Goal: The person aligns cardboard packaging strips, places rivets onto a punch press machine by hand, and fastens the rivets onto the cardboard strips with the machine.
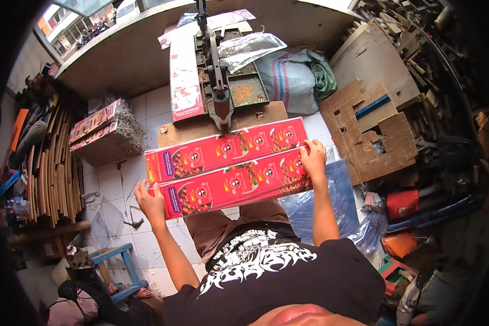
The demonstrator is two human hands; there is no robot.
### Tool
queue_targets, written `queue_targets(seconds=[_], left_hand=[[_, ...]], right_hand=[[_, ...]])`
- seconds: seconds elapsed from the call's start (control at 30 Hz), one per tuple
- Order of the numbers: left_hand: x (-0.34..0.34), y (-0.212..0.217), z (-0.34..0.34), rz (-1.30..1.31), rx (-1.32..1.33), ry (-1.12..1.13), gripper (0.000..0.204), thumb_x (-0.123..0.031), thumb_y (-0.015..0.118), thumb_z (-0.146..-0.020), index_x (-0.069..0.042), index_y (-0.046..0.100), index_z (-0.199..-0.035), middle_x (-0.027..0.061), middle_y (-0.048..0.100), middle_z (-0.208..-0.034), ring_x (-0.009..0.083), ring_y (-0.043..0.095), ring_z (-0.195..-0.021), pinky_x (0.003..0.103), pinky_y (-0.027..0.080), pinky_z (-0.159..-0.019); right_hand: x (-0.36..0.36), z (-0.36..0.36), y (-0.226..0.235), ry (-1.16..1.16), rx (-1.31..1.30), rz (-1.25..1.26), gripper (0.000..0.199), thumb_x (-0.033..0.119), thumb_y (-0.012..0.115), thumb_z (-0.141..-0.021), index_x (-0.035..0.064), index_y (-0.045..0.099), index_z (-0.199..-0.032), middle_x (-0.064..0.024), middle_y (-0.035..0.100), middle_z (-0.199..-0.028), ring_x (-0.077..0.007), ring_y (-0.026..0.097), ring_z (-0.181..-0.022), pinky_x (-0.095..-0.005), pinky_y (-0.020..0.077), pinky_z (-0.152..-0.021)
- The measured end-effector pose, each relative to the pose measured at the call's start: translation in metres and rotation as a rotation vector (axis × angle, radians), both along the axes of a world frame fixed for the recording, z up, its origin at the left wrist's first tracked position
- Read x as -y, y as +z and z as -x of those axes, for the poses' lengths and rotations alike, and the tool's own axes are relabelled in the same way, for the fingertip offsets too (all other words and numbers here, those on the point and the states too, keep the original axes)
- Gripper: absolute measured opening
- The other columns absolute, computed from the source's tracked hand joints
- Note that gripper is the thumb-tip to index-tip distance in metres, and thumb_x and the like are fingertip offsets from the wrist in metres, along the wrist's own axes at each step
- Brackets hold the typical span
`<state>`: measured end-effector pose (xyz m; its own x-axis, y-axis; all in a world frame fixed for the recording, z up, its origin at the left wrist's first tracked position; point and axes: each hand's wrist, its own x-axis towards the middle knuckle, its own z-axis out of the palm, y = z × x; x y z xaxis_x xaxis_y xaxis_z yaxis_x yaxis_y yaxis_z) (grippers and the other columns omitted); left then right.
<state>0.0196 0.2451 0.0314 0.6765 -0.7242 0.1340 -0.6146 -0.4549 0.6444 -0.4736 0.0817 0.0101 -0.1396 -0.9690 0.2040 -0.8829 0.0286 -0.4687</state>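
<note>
A near stack of long red printed sheets [233, 185] lies level over my lap, its layers slightly fanned along the near edge. My left hand [151, 204] grips its left end, thumb on top. My right hand [313, 158] is closed around its right end, fingertips close to the far strip. That far strip of red printed sheets [206, 154] lies alongside, over a wooden board [168, 130]. A dark metal press arm [219, 89] comes down at the far strip's back edge; its tip's contact with the sheets is hard to make out.
Pale printed sheets [185, 81] and a metal tray of scraps [247, 89] flank the arm. A white sack [288, 79] stands behind; cut boards [369, 136] lean right. Plastic sheets [326, 198] lie on the floor. A blue stool [122, 266] and other people are near the lower corners.
</note>
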Motion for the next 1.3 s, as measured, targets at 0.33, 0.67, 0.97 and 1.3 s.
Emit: queue_targets(seconds=[0.33, 0.67, 0.97, 1.3], left_hand=[[0.065, 0.010, 0.050, 0.315, 0.113, -0.258, 0.028, -0.014, 0.069, -0.092, 0.001, 0.065, -0.115, 0.0227, 0.057, -0.131, 0.0403, 0.056, -0.123, 0.046, 0.046, -0.105], [0.075, 0.137, 0.125, 0.801, 0.160, -0.802, 0.026, -0.013, 0.076, -0.088, -0.004, 0.061, -0.108, 0.0136, 0.068, -0.099, 0.0315, 0.068, -0.088, 0.043, 0.056, -0.076], [0.094, 0.297, 0.241, 1.522, 0.153, -1.115, 0.036, -0.025, 0.068, -0.070, -0.030, 0.053, -0.103, 0.0036, 0.047, -0.071, 0.0175, 0.047, -0.056, 0.030, 0.034, -0.048], [0.080, 0.307, 0.210, 1.546, 0.082, -1.131, 0.025, -0.031, 0.066, -0.072, -0.028, 0.054, -0.093, 0.0051, 0.049, -0.068, 0.0184, 0.046, -0.051, 0.032, 0.032, -0.047]], right_hand=[[-0.004, -0.098, 0.023, 0.262, 0.076, 0.308, 0.030, 0.016, 0.072, -0.085, 0.0067, 0.067, -0.113, -0.0153, 0.061, -0.118, -0.0338, 0.055, -0.116, -0.0470, 0.0417, -0.101], [0.003, -0.107, -0.003, 0.276, 0.087, 0.286, 0.037, 0.018, 0.072, -0.087, 0.0049, 0.061, -0.120, -0.0177, 0.061, -0.115, -0.0360, 0.057, -0.112, -0.0471, 0.0436, -0.099], [0.005, -0.103, -0.003, 0.278, 0.056, 0.254, 0.031, 0.016, 0.070, -0.090, 0.0040, 0.061, -0.117, -0.0190, 0.062, -0.113, -0.0377, 0.060, -0.106, -0.0470, 0.0459, -0.095], [0.007, -0.112, -0.010, 0.295, 0.022, 0.290, 0.029, 0.015, 0.071, -0.089, 0.0027, 0.063, -0.114, -0.0182, 0.063, -0.109, -0.0367, 0.060, -0.104, -0.0460, 0.0463, -0.093]])
